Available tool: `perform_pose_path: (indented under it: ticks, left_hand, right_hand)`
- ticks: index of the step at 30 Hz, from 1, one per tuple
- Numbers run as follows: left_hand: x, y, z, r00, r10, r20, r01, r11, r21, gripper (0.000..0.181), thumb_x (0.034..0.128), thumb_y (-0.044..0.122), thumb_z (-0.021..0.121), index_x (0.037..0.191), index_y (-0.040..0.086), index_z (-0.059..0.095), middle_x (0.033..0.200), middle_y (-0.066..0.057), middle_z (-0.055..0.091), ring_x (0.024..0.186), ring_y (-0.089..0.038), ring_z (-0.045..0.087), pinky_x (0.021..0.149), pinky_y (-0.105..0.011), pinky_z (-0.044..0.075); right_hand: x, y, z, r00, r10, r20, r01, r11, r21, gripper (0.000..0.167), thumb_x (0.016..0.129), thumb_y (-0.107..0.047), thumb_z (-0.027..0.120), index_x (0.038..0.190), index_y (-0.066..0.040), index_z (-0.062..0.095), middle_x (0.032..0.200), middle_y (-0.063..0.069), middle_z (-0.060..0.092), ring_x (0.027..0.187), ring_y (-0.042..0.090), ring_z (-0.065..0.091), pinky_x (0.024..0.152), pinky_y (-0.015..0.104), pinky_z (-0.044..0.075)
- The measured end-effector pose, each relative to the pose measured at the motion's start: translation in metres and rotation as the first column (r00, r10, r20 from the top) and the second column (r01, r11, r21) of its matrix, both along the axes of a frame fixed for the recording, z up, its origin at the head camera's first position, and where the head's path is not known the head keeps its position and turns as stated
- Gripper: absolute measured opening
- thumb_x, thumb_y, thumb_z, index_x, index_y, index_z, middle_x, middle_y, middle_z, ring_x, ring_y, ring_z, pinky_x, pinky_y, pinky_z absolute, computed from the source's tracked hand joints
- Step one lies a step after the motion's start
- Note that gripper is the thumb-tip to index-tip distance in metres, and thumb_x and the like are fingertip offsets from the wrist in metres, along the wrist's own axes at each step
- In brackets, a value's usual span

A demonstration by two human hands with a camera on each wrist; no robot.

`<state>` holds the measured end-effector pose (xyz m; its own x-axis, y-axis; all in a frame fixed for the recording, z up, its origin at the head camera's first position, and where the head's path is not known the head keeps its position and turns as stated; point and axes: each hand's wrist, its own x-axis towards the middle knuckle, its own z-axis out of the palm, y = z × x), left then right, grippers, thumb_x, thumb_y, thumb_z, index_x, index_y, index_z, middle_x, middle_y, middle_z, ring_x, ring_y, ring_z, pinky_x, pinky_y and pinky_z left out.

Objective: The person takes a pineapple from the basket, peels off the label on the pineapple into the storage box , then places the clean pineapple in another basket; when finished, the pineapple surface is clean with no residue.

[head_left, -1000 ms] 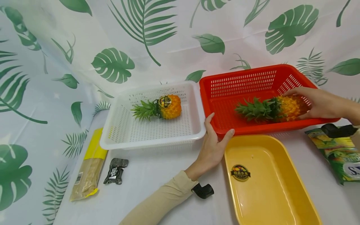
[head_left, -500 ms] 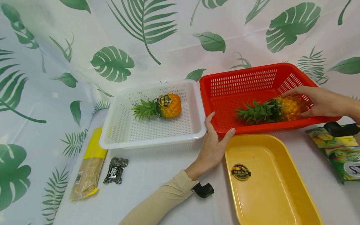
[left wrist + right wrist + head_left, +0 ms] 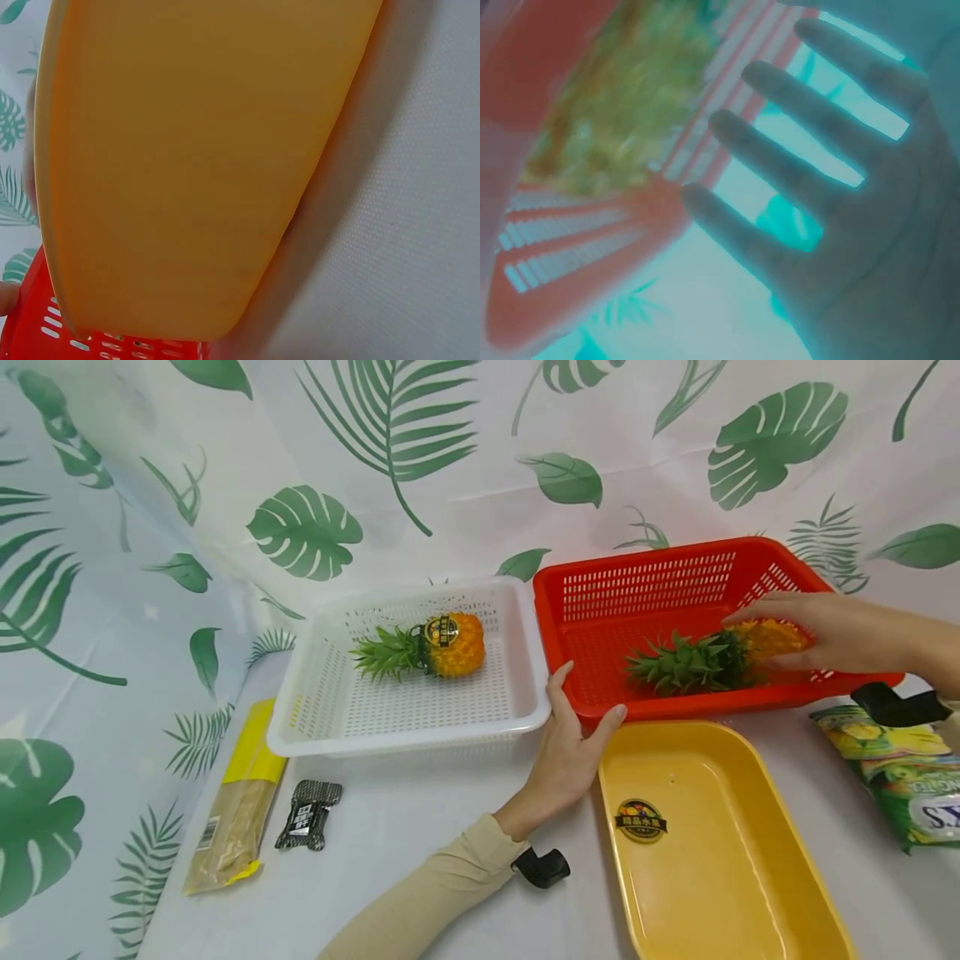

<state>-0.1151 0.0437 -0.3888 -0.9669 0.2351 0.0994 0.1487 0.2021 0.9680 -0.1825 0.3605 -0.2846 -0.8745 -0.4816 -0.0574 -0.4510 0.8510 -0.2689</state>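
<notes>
Head view, fruit: a pineapple lies on its side in the red basket, near the wall closest to the person.
Head view, long axis: it runs roughly left to right, leaves to the left, yellow body to the right.
Head view, nearer hand: the right hand is far nearer; it comes in from the right, over the yellow end, so the body lies under its fingers and the leaves point away from it. Whether skin meets fruit cannot be told here.
Head view, farther hand: the left hand touches the basket's near left corner, beyond the leaf tips, its thumb and index finger straight and wide apart, between the white basket and the yellow tray. Its other fingers are hidden.
Left wrist view, corner: the tray fills most of the picture; the red basket and a fingertip show at the lower left, and no pineapple can be made out.
Right wrist view, fingers: four fingers are straight and spread, holding nothing; blurred, the yellow body lies beyond the fingertips, which are not curled round it.
</notes>
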Motion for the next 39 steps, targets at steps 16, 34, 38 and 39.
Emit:
perform_pose_path:
  ticks: [16, 34, 38, 39]
  left_hand:
    - [0.01, -0.004, 0.002, 0.998, 0.004, 0.07, -0.009, 0.998, 0.058, 0.07, 0.1065, 0.039, 0.057, 0.163, 0.027, 0.017, 0.172, -0.008, 0.019, 0.151, -0.019, 0.035, 0.125, -0.042, 0.029]
    - [0.065, -0.15, 0.08, 0.987, -0.123, 0.103, 0.143, 0.967, -0.209, 0.049, 0.1065, 0.034, 0.061, 0.151, 0.017, 0.046, 0.15, -0.006, 0.048, 0.128, -0.027, 0.057, 0.102, -0.048, 0.051]
    - [0.06, -0.199, 0.081, 0.973, 0.099, -0.21, -0.176, 0.906, -0.385, 0.048, 0.1028, 0.03, 0.069, 0.145, 0.012, 0.053, 0.15, -0.011, 0.046, 0.135, -0.031, 0.05, 0.107, -0.053, 0.047]
    - [0.056, -0.211, 0.079, 0.948, 0.154, -0.278, -0.26, 0.879, -0.4, 0.049, 0.1009, 0.028, 0.072, 0.143, 0.009, 0.054, 0.15, -0.014, 0.045, 0.136, -0.033, 0.047, 0.109, -0.053, 0.045]
  right_hand:
    - [0.033, -0.078, 0.011, 0.914, 0.242, -0.326, -0.264, 0.964, -0.021, 0.056, 0.075, -0.006, 0.093, 0.125, -0.011, 0.07, 0.123, 0.005, 0.069, 0.109, 0.028, 0.066, 0.088, 0.057, 0.058]
    - [0.049, -0.117, 0.009, 0.917, 0.263, -0.302, -0.303, 0.948, -0.094, 0.072, 0.077, -0.016, 0.093, 0.14, -0.017, 0.058, 0.128, -0.005, 0.063, 0.111, 0.017, 0.06, 0.09, 0.052, 0.058]
    - [0.047, -0.123, 0.009, 0.926, 0.259, -0.276, -0.296, 0.949, -0.104, 0.069, 0.079, -0.017, 0.092, 0.139, -0.018, 0.059, 0.13, -0.003, 0.063, 0.113, 0.018, 0.06, 0.089, 0.051, 0.059]
    - [0.047, -0.125, 0.009, 0.927, 0.259, -0.271, -0.296, 0.949, -0.107, 0.068, 0.08, -0.017, 0.092, 0.139, -0.018, 0.059, 0.131, -0.003, 0.063, 0.113, 0.018, 0.06, 0.089, 0.051, 0.059]
